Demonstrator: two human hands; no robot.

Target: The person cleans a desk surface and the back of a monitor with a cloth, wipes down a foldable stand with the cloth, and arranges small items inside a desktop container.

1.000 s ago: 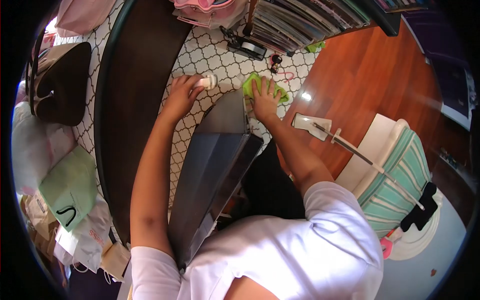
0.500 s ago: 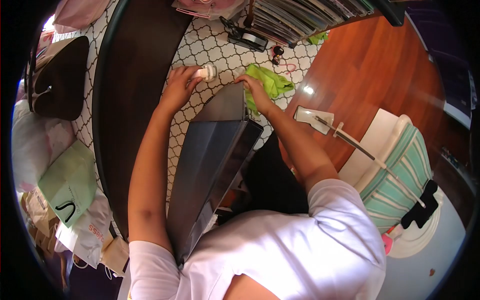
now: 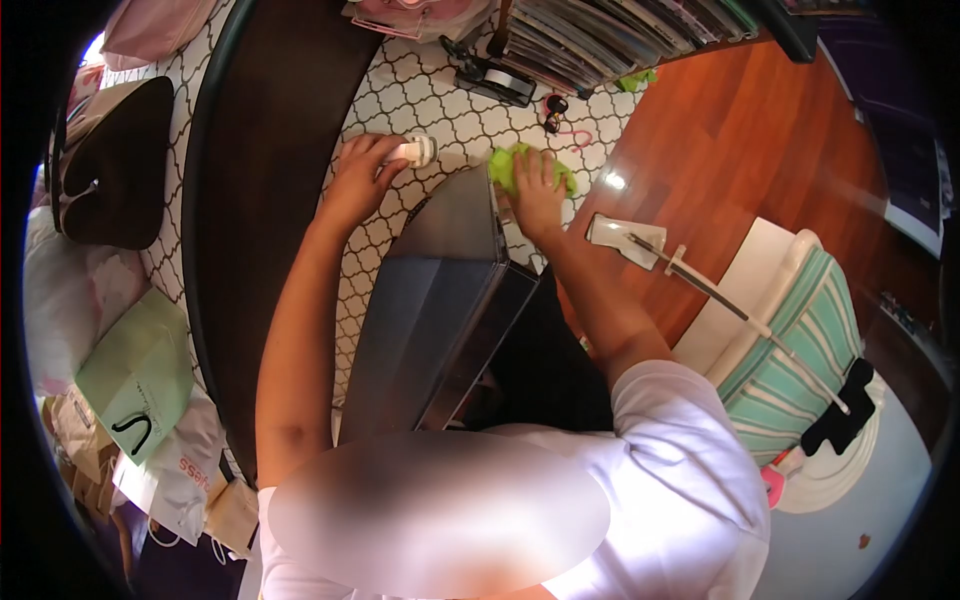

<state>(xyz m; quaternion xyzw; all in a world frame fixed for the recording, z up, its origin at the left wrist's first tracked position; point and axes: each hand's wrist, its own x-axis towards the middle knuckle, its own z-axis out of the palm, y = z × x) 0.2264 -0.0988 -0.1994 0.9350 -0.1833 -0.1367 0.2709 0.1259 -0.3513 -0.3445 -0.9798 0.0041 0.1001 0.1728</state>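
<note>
Since half a second ago, the right hand (image 3: 537,190) has shifted from the upper edge of the dark panelled piece onto the bright green cloth (image 3: 504,172), which was spread loosely and now lies bunched beneath it; the left hand (image 3: 362,180) has barely moved.

Largest is the white surface with a dark lattice pattern (image 3: 385,258), bordered on the right by a glossy reddish-brown wooden floor (image 3: 735,120). A long, dark brown, curved board (image 3: 255,200) runs down the left side. Between the forearms stands the dark, glossy, panelled piece (image 3: 420,310), its narrow end near the cloth. A teal-and-white striped padded item (image 3: 790,350) lies at the right, and a row of upright, thin-spined books (image 3: 590,45) is at the top.

The cloth lies on the patterned surface, just beside that narrow end; the right hand's fingers are extended over it, slightly bent. Beyond it are a black tape dispenser (image 3: 500,84) and dark sunglasses (image 3: 554,113). Smallest, a white rounded object (image 3: 420,151) is gripped between the left hand's curled fingers and thumb.
</note>
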